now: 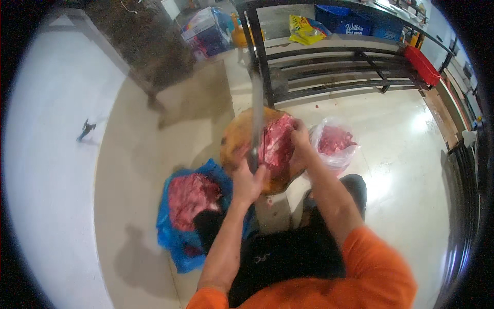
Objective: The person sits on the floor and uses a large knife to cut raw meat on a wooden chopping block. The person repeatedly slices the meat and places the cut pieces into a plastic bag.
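A round wooden chopping board (239,129) lies between my legs with a slab of raw red meat (278,141) on it. My left hand (249,181) is closed round the lower end of a long knife (257,116), whose blurred blade points away from me along the meat's left side. At the meat's far right edge, my right hand (300,140) grips the slab. Beside the board on the right stands a clear plastic bag (337,160) with cut meat (335,140) inside. A larger piece of meat (191,200) rests on a blue plastic bag (170,242) to the left.
A black metal rack (334,72) stands beyond the board, with a yellow packet (307,30) and blue crates (355,23) on it. A red tray (423,66) sits at its right end. The white wall (56,170) curves along the left.
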A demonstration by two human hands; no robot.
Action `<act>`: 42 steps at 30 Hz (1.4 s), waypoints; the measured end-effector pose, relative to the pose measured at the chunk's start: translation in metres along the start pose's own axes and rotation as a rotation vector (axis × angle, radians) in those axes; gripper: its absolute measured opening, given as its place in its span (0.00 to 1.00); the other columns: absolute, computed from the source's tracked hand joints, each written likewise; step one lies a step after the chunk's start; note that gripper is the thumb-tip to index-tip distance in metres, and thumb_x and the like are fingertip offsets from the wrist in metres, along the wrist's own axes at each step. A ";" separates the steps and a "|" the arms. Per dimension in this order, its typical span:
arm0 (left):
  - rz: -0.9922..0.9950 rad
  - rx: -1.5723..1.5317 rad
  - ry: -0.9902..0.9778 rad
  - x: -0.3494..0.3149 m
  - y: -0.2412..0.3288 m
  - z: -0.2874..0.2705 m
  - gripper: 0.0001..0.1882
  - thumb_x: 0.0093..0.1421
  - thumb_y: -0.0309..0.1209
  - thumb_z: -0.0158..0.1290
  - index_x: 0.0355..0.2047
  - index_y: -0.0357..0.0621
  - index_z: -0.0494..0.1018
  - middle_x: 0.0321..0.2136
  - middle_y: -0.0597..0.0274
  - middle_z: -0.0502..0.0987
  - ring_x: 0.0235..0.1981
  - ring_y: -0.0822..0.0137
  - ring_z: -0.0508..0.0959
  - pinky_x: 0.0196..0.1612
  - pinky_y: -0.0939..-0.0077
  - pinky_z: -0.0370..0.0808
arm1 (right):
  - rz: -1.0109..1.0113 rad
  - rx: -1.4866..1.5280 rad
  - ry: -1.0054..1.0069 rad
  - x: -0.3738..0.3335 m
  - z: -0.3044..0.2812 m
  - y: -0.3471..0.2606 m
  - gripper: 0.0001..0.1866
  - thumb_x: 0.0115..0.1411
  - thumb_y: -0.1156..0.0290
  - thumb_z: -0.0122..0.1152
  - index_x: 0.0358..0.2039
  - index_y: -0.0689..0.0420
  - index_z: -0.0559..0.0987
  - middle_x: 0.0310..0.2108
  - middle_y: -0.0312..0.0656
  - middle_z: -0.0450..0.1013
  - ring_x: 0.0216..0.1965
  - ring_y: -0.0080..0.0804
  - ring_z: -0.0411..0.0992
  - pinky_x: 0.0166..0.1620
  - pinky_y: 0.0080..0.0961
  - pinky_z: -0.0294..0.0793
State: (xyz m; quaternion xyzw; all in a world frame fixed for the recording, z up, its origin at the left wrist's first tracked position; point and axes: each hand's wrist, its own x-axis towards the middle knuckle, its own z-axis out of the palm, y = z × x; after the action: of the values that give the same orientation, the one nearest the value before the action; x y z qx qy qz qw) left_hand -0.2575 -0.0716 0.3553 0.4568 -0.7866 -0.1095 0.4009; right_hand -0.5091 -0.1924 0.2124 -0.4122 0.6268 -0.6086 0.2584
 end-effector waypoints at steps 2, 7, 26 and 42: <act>-0.068 -0.095 0.084 0.023 0.019 -0.034 0.24 0.62 0.40 0.54 0.46 0.28 0.67 0.31 0.47 0.78 0.28 0.58 0.79 0.34 0.64 0.76 | 0.094 0.027 -0.059 -0.034 0.014 -0.036 0.18 0.56 0.74 0.56 0.49 0.63 0.75 0.45 0.51 0.76 0.47 0.39 0.74 0.52 0.31 0.70; -0.108 -0.328 0.291 0.063 0.077 -0.049 0.19 0.59 0.36 0.55 0.43 0.32 0.68 0.32 0.45 0.77 0.32 0.48 0.77 0.37 0.60 0.73 | 0.085 0.083 0.002 -0.020 -0.004 -0.027 0.20 0.56 0.74 0.55 0.50 0.62 0.74 0.45 0.49 0.76 0.47 0.38 0.73 0.52 0.31 0.70; -0.128 -0.368 0.310 0.056 0.067 -0.031 0.28 0.58 0.38 0.56 0.53 0.33 0.65 0.36 0.40 0.76 0.35 0.39 0.76 0.45 0.54 0.72 | 0.118 0.005 0.025 -0.024 0.003 -0.023 0.22 0.56 0.70 0.59 0.51 0.64 0.73 0.46 0.53 0.75 0.49 0.42 0.73 0.54 0.33 0.68; -0.927 -0.472 -0.530 -0.045 -0.024 0.005 0.09 0.60 0.29 0.52 0.38 0.37 0.69 0.18 0.61 0.69 0.12 0.68 0.70 0.17 0.70 0.66 | 0.010 -0.287 0.119 -0.026 -0.013 -0.012 0.32 0.55 0.68 0.63 0.58 0.64 0.63 0.54 0.60 0.65 0.50 0.53 0.68 0.54 0.40 0.68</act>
State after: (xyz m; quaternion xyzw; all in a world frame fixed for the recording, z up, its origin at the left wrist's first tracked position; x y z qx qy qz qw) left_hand -0.2342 -0.0493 0.3151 0.6086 -0.5322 -0.5565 0.1915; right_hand -0.5037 -0.1633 0.2210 -0.4052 0.7236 -0.5347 0.1621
